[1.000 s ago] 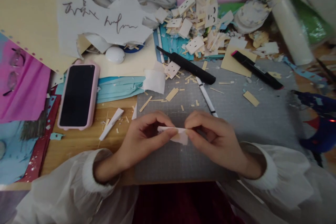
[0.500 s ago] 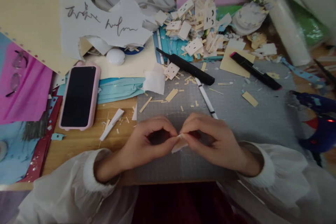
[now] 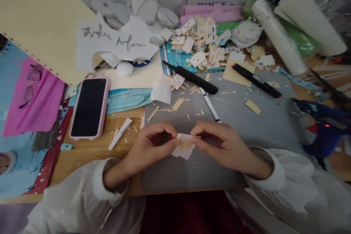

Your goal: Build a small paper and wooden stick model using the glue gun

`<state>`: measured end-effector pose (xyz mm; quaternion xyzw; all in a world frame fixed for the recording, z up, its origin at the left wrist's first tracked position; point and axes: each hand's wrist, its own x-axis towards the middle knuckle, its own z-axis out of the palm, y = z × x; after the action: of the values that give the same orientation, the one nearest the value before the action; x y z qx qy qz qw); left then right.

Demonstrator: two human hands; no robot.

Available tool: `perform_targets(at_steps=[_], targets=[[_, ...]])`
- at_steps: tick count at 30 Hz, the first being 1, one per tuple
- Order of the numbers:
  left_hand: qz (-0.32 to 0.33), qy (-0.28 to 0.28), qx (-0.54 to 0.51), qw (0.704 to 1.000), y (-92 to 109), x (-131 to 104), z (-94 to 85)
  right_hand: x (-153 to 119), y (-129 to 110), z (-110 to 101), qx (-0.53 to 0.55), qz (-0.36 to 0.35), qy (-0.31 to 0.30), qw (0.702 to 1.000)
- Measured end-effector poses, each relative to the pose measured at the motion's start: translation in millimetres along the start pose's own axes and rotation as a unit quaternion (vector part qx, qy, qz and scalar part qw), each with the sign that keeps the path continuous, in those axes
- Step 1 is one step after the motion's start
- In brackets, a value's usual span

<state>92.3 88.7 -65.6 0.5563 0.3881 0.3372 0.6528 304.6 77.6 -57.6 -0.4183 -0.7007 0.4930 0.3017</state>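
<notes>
A small piece of white paper [image 3: 184, 151] with a torn lower edge and a yellowish patch in its middle is held just above the grey cutting mat [image 3: 161, 175]. My left hand [image 3: 155, 144] pinches its left side between thumb and forefinger. On the other side, my right hand [image 3: 219, 146] pinches the upper right corner. The paper's top edge looks folded. Beyond my right hand lies a white pen [image 3: 210, 104] with black bands, and past it a black pen-like tool [image 3: 196, 78] with a thin tip.
A phone in a pink case [image 3: 90, 108] lies left. Several paper pieces with drawn faces [image 3: 197, 59] are heaped at the back. A black marker [image 3: 256, 80] and a blue glue gun [image 3: 323, 124] are on the right. Yellow strips [image 3: 178, 104] litter the mat.
My hands have moved slightly apart, and more of the white paper shows between them. The head view has shifted, showing more of the back of the table.
</notes>
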Motion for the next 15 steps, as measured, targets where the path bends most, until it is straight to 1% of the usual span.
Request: perform_targets(at_steps=[3, 5, 7, 9, 11, 12, 13, 14, 15], targets=[[-0.008, -0.039, 0.023, 0.999, 6.2, 0.2, -1.8, -1.0, -3.0, -2.2, -0.003, 0.002, -0.016, 1.0], [0.006, -0.05, 0.049, 0.998, 9.9, -1.6, -1.0, -3.0, -4.1, -1.3, -0.001, 0.015, -0.025, 1.0], [0.034, -0.036, 0.076, 0.996, 11.4, -5.3, 1.8, -8.3, -5.4, 0.2, 0.003, 0.033, -0.023, 0.999], [0.057, -0.008, 0.101, 0.993, 10.0, -10.4, 6.2, -19.9, -8.1, -0.3, -0.002, 0.049, 0.002, 0.999], [0.066, 0.035, 0.127, 0.989, 6.8, -16.2, 11.1, -40.7, -11.8, -5.3, -0.031, 0.063, 0.057, 0.996], [0.065, 0.059, 0.147, 0.985, 5.0, -19.1, 13.4, -55.0, -13.3, -9.8, -0.057, 0.074, 0.093, 0.991], [0.064, 0.084, 0.17, 0.98, 3.2, -21.7, 15.4, -71.7, -13.7, -15.7, -0.095, 0.084, 0.145, 0.981], [0.063, 0.107, 0.197, 0.972, 1.6, -24.2, 17.1, -90.3, -12.7, -22.7, -0.142, 0.108, 0.211, 0.961], [0.062, 0.128, 0.225, 0.964, 0.0, -26.2, 18.3, -110.2, -9.8, -30.6, -0.188, 0.138, 0.271, 0.934]])
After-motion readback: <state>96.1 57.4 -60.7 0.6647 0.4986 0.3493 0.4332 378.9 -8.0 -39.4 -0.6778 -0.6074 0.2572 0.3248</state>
